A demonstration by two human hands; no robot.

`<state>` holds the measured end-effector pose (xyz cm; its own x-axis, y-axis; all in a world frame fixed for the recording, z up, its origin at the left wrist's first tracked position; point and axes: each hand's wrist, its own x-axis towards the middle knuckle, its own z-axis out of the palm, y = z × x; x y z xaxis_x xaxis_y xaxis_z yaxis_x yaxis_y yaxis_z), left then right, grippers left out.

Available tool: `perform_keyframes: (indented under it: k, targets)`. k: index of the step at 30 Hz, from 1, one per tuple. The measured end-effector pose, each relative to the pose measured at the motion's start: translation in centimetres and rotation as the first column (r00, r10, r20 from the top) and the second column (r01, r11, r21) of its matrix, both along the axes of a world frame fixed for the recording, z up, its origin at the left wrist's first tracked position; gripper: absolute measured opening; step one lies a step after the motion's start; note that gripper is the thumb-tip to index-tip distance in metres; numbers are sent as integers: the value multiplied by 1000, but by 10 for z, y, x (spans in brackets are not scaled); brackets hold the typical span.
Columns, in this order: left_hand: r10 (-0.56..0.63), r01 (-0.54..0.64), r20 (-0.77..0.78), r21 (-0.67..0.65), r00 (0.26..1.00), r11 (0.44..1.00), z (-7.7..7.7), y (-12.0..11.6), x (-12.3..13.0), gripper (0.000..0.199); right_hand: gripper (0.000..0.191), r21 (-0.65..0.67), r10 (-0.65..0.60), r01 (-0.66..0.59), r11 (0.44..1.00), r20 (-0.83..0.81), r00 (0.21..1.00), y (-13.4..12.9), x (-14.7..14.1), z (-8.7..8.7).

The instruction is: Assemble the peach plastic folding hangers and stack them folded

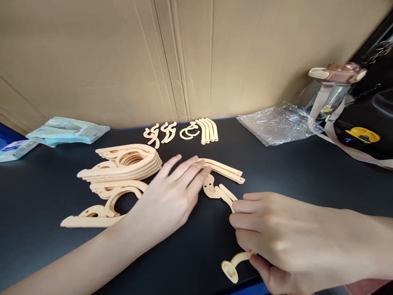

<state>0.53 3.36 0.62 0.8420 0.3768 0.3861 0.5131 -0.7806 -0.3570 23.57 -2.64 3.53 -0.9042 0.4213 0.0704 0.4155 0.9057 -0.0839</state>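
My left hand (179,186) reaches over the table with its fingers stretched out. Its fingertips lie at the left end of two pale beige plastic hanger arms (225,169), and its thumb is hidden. Closed fingers of my right hand (276,237) grip a beige hanger hook. A curved part with small holes (211,188) sticks out above the fingers, and a curved end with a round disc (230,270) shows below. Whether these are one piece or two is hidden by the hand. Left of my left hand lie stacked folded beige hangers (138,170), partly behind my forearm.
At the back lie small hook pieces (168,132), a ring-shaped piece (188,133) and several curved arms (208,131). A light blue packet (70,131) lies back left. A clear plastic bag (273,123) and a strapped bottle (334,92) are at right. Cardboard (245,53) stands behind.
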Motion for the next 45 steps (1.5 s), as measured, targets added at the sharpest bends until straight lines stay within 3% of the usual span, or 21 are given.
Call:
perform_keyframes:
  k: [3, 5, 13, 19, 26, 29, 31, 36, 39, 45]
  targets:
    - [-125, 127, 25, -182, 992, 975, 3, -11, 4, 42, 14, 16, 8, -8, 1000, -21, 1000, -2, -1, -3]
    - [-150, 152, 26, -233, 988, 961, 2, -16, 6, 45, 13, 6, 6, -6, 1000, -26, 1000, -1, 1, -2]
    - [-90, 89, -15, -54, 996, 995, -4, -25, 2, 38, 13, -25, -143, 141, 990, -112, 983, 18, 15, 15]
    - [-48, 48, -8, -34, 999, 998, -2, -23, 1, 40, 13, 105, -242, 266, 958, -196, 950, 36, 27, 17]
    - [42, -41, 23, -58, 999, 997, -4, 1, -6, 47, 16, 243, -282, 392, 887, -386, 878, 50, 31, 10]
    - [40, -38, 13, -76, 999, 996, -5, 3, -6, 48, 16, 141, -380, 484, 864, -448, 809, 54, 31, 5]
    - [22, -21, 26, -58, 999, 998, -4, 0, -5, 44, 18, -16, -448, 504, 864, -482, 753, 57, 31, 1]
    - [48, -49, 15, 45, 999, 998, 2, -4, -3, 38, 19, -476, -535, 273, 836, -599, 595, 64, 30, -6]
    - [94, -94, -25, 13, 995, 995, 4, 2, -3, 36, 26, -570, -567, 193, 799, -607, 556, 65, 29, -6]
    - [165, -169, -43, -131, 985, 977, 11, 14, 0, 34, 30, -619, -600, 169, 767, -599, 531, 66, 23, -5]
